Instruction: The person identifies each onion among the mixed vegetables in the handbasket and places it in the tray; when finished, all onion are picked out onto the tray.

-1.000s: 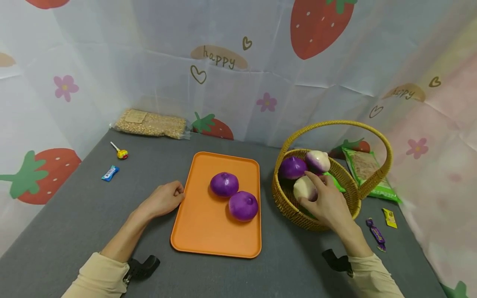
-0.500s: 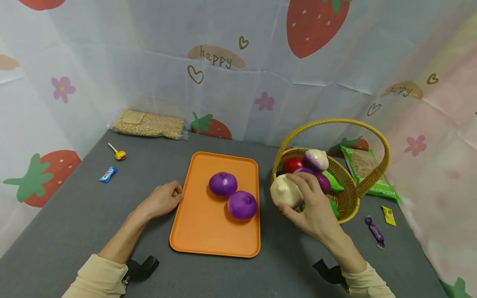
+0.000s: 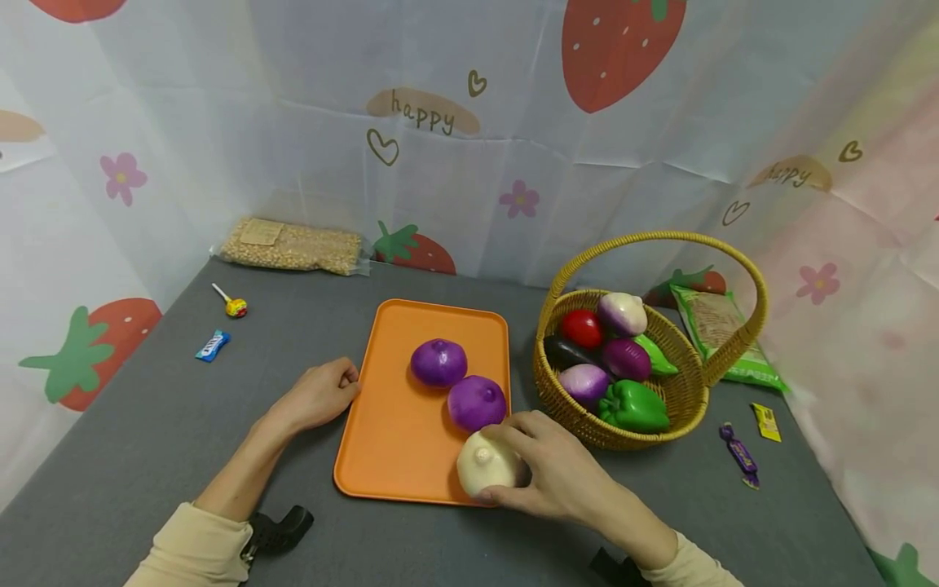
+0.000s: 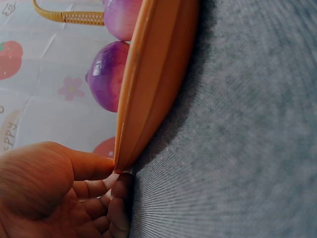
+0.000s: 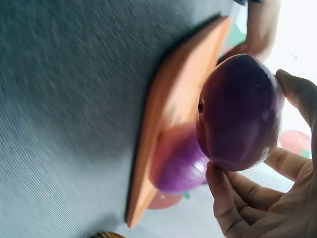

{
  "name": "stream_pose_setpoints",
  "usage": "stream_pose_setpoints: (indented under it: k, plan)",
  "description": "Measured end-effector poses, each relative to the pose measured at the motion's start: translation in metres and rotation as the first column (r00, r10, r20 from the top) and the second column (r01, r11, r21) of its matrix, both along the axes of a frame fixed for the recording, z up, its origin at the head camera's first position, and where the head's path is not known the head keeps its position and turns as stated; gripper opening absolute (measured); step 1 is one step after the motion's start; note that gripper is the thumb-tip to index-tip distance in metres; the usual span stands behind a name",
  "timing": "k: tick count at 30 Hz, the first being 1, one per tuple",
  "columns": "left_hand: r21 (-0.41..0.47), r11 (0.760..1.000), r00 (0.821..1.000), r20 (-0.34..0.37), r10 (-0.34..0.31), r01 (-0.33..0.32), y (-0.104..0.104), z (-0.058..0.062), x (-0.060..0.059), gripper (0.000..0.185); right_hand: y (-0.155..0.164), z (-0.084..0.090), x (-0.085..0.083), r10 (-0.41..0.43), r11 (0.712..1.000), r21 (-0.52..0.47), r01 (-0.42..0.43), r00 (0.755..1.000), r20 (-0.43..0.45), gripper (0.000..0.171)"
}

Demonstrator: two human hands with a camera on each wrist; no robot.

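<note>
Pointing tip-up: pale bulb (image 3: pixel 487 465), long axis perhaps level

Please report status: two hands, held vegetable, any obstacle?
Left hand: pinching orange tray edge. Right hand: gripping white-topped vegetable at tray's right edge. Possible obstacle: purple vegetable beyond.

Head view: backdrop cloth (image 3: pixel 308 147) is showing "happy" x2, lowercase, handwriting style. One is standing on ctr. tan oval (image 3: pixel 380 101), dark letters reading clearly; other is standing on R-side tan oval (image 3: pixel 822 179), smaller, still reading OK.

L wrist view: same word is lying sideways at L edge, partly cut off, only "ppy" reading; scrap of lettering in top L corner is staying too partial to read.

Pale label (image 3: pixel 262 231) on kernel bag (image 3: pixel 319 249), blue wrapper (image 3: pixel 212 346), purple wrapper (image 3: pixel 739 455), yellow pkt. (image 3: pixel 766 422): print, if any, is coming out too small/blurry.
</note>
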State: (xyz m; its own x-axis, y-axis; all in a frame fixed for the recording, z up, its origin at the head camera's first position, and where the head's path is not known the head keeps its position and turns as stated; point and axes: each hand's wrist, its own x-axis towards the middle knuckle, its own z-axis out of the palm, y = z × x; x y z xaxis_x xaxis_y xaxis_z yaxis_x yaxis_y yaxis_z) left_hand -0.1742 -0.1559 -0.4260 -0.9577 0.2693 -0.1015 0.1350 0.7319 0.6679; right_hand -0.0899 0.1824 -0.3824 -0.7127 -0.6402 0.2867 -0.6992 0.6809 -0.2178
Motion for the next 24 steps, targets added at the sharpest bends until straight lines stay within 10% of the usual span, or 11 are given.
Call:
stream_pose_setpoints:
  k: [24]
  plan:
    - [-0.006, 1.000, 1.000, -0.003, 0.004, -0.004, 0.001, 0.002, 0.001, 0.014, -0.015, -0.021, -0.014, -0.071, 0.997, 0.010, 0.073, 0.989, -0.128, 0.056]
